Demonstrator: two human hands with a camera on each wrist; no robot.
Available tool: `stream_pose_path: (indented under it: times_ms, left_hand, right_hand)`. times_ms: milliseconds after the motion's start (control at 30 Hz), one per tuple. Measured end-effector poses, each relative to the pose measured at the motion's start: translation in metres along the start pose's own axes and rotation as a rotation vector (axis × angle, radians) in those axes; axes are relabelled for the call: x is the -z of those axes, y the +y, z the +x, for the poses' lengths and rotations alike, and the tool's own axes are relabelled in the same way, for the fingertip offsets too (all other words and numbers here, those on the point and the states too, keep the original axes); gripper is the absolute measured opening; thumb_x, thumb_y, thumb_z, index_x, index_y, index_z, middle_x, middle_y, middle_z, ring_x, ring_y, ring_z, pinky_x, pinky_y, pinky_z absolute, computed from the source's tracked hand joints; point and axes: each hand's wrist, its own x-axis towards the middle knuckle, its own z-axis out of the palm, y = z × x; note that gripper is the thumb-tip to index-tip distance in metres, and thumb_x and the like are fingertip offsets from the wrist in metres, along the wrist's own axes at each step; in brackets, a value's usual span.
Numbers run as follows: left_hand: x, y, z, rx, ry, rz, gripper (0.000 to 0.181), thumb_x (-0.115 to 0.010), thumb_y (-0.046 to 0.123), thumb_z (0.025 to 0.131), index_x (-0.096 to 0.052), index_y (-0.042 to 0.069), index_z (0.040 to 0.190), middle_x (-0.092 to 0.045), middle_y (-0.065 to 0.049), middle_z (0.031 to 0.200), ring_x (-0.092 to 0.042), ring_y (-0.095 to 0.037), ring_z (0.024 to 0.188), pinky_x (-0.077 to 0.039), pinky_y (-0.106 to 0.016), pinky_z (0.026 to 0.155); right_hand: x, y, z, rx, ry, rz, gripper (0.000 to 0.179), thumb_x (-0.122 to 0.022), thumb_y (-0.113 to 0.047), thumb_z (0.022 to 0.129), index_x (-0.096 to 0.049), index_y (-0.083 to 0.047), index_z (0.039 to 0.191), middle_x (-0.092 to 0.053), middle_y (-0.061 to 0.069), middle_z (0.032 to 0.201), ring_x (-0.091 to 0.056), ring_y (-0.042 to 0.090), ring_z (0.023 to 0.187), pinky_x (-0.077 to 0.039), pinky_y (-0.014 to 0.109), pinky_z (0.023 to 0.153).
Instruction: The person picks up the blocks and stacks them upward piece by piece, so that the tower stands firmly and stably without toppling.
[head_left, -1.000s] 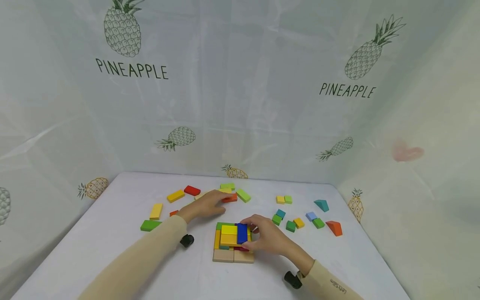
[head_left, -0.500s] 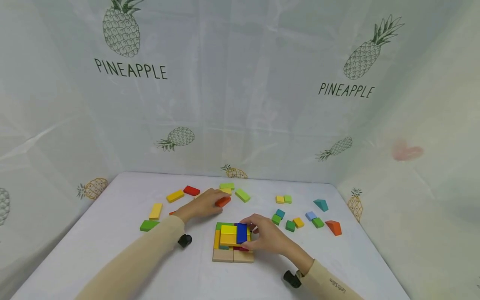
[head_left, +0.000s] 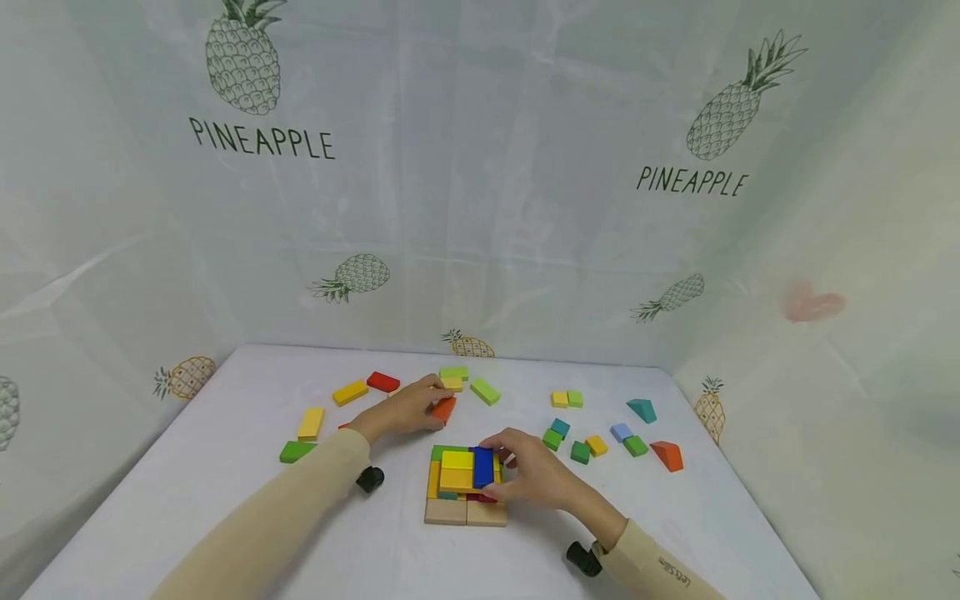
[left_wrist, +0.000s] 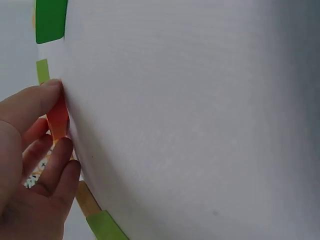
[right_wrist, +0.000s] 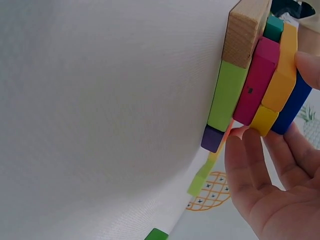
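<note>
My left hand [head_left: 408, 408] pinches an orange-red block [head_left: 444, 409] between thumb and fingers, beyond the stack; in the left wrist view the thumb lies over one end of it. A layered stack of wooden building blocks [head_left: 446, 511] stands in front, with natural wood, green, yellow and magenta pieces. On its top layer, right of two yellow blocks [head_left: 457, 469], lies a blue block [head_left: 483, 467]. My right hand [head_left: 536, 471] holds this blue block by its two ends. In the right wrist view, the magenta block [right_wrist: 258, 82] shows in the stack's side, below an orange-yellow one [right_wrist: 281, 70].
Yellow, red and green blocks, including a green one [head_left: 298, 452], lie at the left. Light green blocks [head_left: 485, 391] lie at the back. Several small cubes, a teal triangle [head_left: 642, 410] and an orange wedge [head_left: 668, 456] are spread on the right of the white table [head_left: 360, 550].
My left hand has drawn the orange-red block a little left and nearer, away from the light green and yellow blocks, and turned it. My right hand stays at the blue block.
</note>
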Motion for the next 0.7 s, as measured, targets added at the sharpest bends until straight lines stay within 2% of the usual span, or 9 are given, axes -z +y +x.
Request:
stream_pose_path:
  times_ms: [233,367,467,567,700]
  left_hand:
    - [-0.001,0.002,-0.003,0.060,-0.001,0.008,0.057,-0.085,0.034,0.092,-0.066,0.017,0.143,-0.062,-0.002,0.136,-0.056,-0.018,0.114,-0.051,-0.043,0.111]
    - [-0.002,0.004,-0.009,0.077,0.036,-0.005,0.056,-0.088,0.037,0.089,-0.069,0.018,0.137,-0.066,-0.001,0.130,-0.060,-0.019,0.114,-0.055,-0.042,0.106]
    - [0.000,0.007,-0.014,0.060,0.074,-0.037,0.055,-0.090,0.040,0.085,-0.070,0.019,0.132,-0.066,0.002,0.122,-0.061,-0.018,0.110,-0.058,-0.039,0.099]
    - [0.006,0.016,-0.024,0.037,0.090,-0.077,0.054,-0.091,0.043,0.083,-0.070,0.022,0.128,-0.065,0.006,0.117,-0.061,-0.016,0.108,-0.058,-0.038,0.095]
    - [0.011,0.034,-0.040,-0.009,0.088,-0.123,0.053,-0.089,0.048,0.084,-0.069,0.025,0.127,-0.064,0.008,0.121,-0.060,-0.016,0.111,-0.057,-0.039,0.095]
  right_hand:
    - [-0.001,0.002,0.000,-0.008,0.001,0.008,0.056,-0.089,-0.032,0.088,-0.066,-0.014,0.136,-0.067,-0.003,0.126,-0.062,0.012,0.105,-0.061,0.042,0.095]
    - [-0.001,0.004,-0.001,-0.010,0.002,0.006,0.056,-0.089,-0.032,0.088,-0.066,-0.014,0.135,-0.067,-0.003,0.125,-0.062,0.012,0.105,-0.062,0.041,0.095]
    - [-0.001,0.005,0.000,-0.010,0.001,0.005,0.056,-0.089,-0.033,0.088,-0.066,-0.014,0.135,-0.068,-0.003,0.125,-0.062,0.012,0.105,-0.062,0.041,0.095]
    - [-0.001,0.005,0.001,-0.009,0.001,0.002,0.056,-0.089,-0.034,0.088,-0.066,-0.014,0.135,-0.068,-0.003,0.125,-0.062,0.012,0.105,-0.062,0.039,0.094]
    - [-0.001,0.005,0.001,-0.002,-0.001,-0.001,0.055,-0.089,-0.034,0.089,-0.066,-0.014,0.135,-0.068,-0.004,0.124,-0.063,0.012,0.105,-0.061,0.036,0.093]
